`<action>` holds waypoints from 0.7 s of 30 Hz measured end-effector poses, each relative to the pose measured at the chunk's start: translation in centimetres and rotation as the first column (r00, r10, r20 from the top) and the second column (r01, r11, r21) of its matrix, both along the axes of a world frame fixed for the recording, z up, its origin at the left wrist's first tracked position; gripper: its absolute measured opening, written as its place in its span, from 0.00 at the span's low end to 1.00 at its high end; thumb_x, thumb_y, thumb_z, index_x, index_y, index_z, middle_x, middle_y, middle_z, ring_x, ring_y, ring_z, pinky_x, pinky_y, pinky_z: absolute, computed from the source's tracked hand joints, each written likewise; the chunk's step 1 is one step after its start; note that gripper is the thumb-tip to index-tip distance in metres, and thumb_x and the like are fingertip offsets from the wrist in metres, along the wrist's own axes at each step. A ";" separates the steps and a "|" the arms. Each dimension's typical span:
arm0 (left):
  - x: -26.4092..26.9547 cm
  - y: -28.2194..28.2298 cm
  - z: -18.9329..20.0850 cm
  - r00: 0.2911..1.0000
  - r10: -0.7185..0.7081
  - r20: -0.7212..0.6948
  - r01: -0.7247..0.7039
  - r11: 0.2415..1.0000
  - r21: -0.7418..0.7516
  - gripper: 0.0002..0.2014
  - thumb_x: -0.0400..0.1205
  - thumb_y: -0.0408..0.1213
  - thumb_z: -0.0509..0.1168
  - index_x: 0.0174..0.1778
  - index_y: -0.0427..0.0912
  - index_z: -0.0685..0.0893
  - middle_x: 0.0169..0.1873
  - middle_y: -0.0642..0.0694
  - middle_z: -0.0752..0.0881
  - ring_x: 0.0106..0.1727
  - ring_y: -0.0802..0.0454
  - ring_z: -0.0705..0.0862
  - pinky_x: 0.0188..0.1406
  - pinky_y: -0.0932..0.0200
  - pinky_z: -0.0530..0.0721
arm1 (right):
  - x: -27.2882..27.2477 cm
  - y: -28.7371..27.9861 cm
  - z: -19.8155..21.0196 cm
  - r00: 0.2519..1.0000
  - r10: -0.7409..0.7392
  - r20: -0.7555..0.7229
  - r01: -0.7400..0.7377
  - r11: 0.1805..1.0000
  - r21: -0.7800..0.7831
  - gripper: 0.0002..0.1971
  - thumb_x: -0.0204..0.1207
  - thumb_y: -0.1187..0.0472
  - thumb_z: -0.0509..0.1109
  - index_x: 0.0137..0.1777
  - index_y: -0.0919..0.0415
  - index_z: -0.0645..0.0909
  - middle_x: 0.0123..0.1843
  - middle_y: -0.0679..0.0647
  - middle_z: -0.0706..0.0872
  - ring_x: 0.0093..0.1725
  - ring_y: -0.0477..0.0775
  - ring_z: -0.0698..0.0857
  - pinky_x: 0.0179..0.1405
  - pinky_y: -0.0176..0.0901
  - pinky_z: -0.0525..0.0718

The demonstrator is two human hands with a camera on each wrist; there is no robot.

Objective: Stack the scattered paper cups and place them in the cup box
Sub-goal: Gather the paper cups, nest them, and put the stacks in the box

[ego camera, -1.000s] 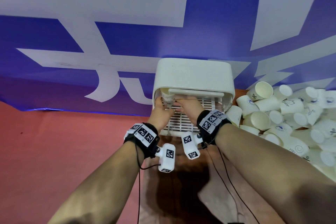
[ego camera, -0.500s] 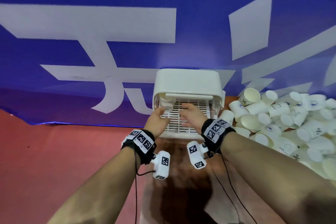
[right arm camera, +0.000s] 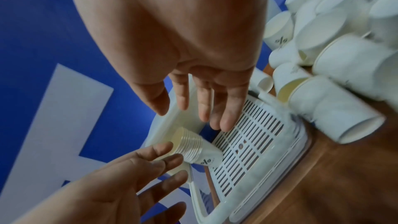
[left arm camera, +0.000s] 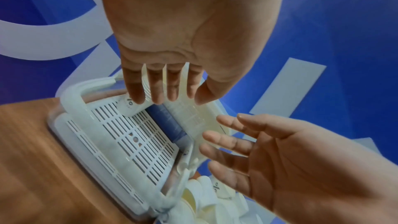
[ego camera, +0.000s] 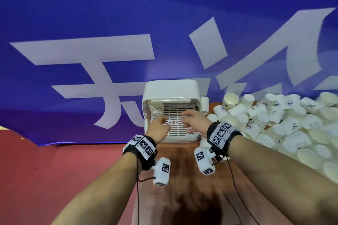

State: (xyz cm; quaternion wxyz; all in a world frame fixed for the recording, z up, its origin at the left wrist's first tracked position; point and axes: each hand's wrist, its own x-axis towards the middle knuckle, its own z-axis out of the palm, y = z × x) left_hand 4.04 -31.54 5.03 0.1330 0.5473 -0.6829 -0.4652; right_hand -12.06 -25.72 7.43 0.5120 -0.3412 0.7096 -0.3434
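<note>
Against the blue banner at the wooden table's (ego camera: 184, 179) far edge, both empty, loose-fingered hands, left (ego camera: 158, 128) and right (ego camera: 195, 121), hover before the white plastic cup box (ego camera: 171, 89), a nested stack of white paper cups (right arm camera: 197, 147) lying in its left side, loose white paper cups (ego camera: 285, 124) heaped rightward.

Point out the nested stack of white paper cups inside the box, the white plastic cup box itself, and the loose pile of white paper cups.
nested stack of white paper cups (right arm camera: 194, 149): right wrist view, ribbed rims.
white plastic cup box (ego camera: 171, 88): head view, top shell.
loose pile of white paper cups (ego camera: 285, 124): head view, middle of the heap.
</note>
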 end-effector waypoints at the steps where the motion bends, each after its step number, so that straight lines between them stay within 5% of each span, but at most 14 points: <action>1: -0.9 0.8 0.2 1.000 -0.010 0.001 0.010 1.000 -0.020 0.19 0.80 0.31 0.65 0.68 0.39 0.80 0.63 0.47 0.81 0.65 0.48 0.80 0.72 0.56 0.74 | -0.8 1.0 0.3 1.000 -0.007 -0.002 0.007 1.000 -0.005 0.16 0.82 0.61 0.67 0.69 0.56 0.78 0.59 0.57 0.84 0.51 0.51 0.84 0.53 0.50 0.88; 3: -3.0 2.7 0.7 0.999 -0.039 0.023 0.040 0.998 -0.044 0.17 0.80 0.31 0.66 0.66 0.40 0.80 0.63 0.46 0.82 0.65 0.50 0.80 0.70 0.63 0.71 | -2.6 3.2 1.0 0.999 -0.031 0.008 0.031 0.999 -0.014 0.16 0.82 0.61 0.67 0.69 0.57 0.78 0.58 0.58 0.84 0.50 0.52 0.84 0.53 0.50 0.87; 9: -10.4 9.8 2.0 0.989 -0.144 0.021 0.145 0.987 -0.074 0.18 0.78 0.31 0.67 0.65 0.40 0.83 0.62 0.44 0.86 0.62 0.47 0.83 0.67 0.54 0.78 | -9.3 12.0 2.9 0.994 -0.107 0.033 0.109 0.993 -0.051 0.14 0.81 0.64 0.67 0.66 0.56 0.78 0.49 0.55 0.82 0.46 0.52 0.80 0.39 0.41 0.81; 21: -22.9 23.8 1.3 0.952 -0.305 0.027 0.306 0.950 -0.063 0.17 0.79 0.32 0.67 0.65 0.42 0.82 0.62 0.46 0.84 0.62 0.47 0.82 0.66 0.53 0.79 | -22.6 29.0 2.0 0.957 -0.290 0.005 0.290 0.956 -0.044 0.16 0.80 0.63 0.69 0.67 0.57 0.78 0.52 0.58 0.82 0.48 0.54 0.82 0.46 0.48 0.83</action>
